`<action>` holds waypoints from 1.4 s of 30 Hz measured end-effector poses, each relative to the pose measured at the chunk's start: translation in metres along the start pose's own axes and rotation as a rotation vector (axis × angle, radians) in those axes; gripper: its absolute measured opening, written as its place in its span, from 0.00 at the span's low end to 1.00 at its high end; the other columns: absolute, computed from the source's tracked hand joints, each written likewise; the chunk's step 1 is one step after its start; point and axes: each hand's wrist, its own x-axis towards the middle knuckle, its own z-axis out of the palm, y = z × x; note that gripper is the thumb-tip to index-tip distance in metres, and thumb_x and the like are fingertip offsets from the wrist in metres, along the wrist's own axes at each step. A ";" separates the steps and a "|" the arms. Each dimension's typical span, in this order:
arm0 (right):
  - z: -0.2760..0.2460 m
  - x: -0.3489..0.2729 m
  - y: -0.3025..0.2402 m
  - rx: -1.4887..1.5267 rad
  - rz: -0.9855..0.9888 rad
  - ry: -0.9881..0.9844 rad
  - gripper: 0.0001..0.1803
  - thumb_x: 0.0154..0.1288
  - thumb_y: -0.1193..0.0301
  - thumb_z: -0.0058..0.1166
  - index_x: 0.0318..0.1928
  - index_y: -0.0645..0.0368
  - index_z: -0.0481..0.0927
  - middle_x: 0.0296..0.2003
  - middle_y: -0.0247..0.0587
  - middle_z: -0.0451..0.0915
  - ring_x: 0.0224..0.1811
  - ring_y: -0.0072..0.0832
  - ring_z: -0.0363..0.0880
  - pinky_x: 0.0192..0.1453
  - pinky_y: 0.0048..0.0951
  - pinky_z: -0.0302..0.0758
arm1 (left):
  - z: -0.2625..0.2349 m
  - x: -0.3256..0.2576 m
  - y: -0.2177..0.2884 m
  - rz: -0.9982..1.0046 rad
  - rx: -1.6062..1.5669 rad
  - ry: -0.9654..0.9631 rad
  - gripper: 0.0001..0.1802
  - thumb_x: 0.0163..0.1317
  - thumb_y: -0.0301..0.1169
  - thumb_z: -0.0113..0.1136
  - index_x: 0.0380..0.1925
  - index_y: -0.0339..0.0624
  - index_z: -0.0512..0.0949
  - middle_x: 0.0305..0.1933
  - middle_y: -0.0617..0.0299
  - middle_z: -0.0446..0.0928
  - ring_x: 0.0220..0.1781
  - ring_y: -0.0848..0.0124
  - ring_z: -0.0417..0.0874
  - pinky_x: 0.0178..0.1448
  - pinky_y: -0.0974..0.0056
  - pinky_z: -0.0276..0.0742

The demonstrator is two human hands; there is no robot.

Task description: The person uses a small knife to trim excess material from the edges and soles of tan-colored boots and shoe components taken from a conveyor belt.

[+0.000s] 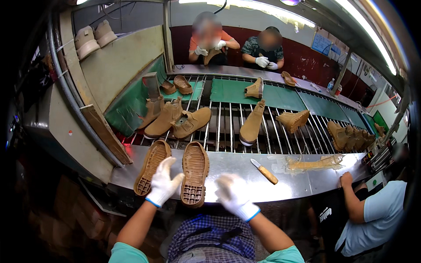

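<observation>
Tan rubber boot soles, two of them with ridged treads up, lay side by side on the steel ledge (245, 168) at the conveyor's near edge. The left sole (151, 166) sat just beside the white-gloved left hand (163, 183), whose fingers were spread and held nothing, resting between the pair. The right sole (194, 173) lay touching that hand's thumb side. The white-gloved right hand (233, 196) hovered apart, open and empty, blurred. A wooden-handled knife (264, 171) lay nearby on the ledge, beside a crumpled clear plastic wrapper (313, 163). Beyond, tan suede boots (175, 120) rested on the roller conveyor (223, 131). A blue rectangular sign (321, 44) hung on the far red wall.
</observation>
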 end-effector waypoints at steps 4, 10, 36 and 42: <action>-0.059 -0.029 0.090 -0.429 0.263 -0.005 0.11 0.68 0.68 0.63 0.50 0.54 0.87 0.56 0.48 0.84 0.60 0.50 0.81 0.68 0.50 0.76 | 0.059 -0.002 -0.017 -0.033 -0.161 0.062 0.37 0.62 0.40 0.75 0.68 0.33 0.76 0.72 0.41 0.74 0.75 0.47 0.75 0.80 0.50 0.70; -0.126 -0.063 0.155 -0.783 0.375 -0.027 0.09 0.62 0.72 0.65 0.43 0.50 0.88 0.52 0.46 0.85 0.52 0.50 0.82 0.59 0.49 0.79 | 0.077 -0.008 -0.007 -0.031 -0.513 0.145 0.27 0.65 0.29 0.70 0.63 0.30 0.79 0.67 0.42 0.81 0.68 0.53 0.83 0.74 0.56 0.78; -0.040 0.134 0.184 1.320 0.362 -0.188 0.23 0.73 0.54 0.67 0.54 0.62 0.86 0.54 0.46 0.88 0.59 0.35 0.85 0.68 0.40 0.78 | 0.074 -0.007 -0.017 -0.054 -0.636 0.189 0.17 0.69 0.21 0.62 0.56 0.25 0.81 0.60 0.42 0.83 0.60 0.57 0.87 0.68 0.57 0.83; -0.015 0.065 0.089 0.529 0.428 -0.343 0.14 0.72 0.61 0.63 0.41 0.61 0.88 0.48 0.46 0.89 0.74 0.50 0.76 0.78 0.45 0.70 | 0.082 -0.001 -0.033 0.040 -0.503 0.224 0.17 0.70 0.22 0.62 0.56 0.28 0.81 0.57 0.47 0.86 0.58 0.61 0.88 0.65 0.58 0.84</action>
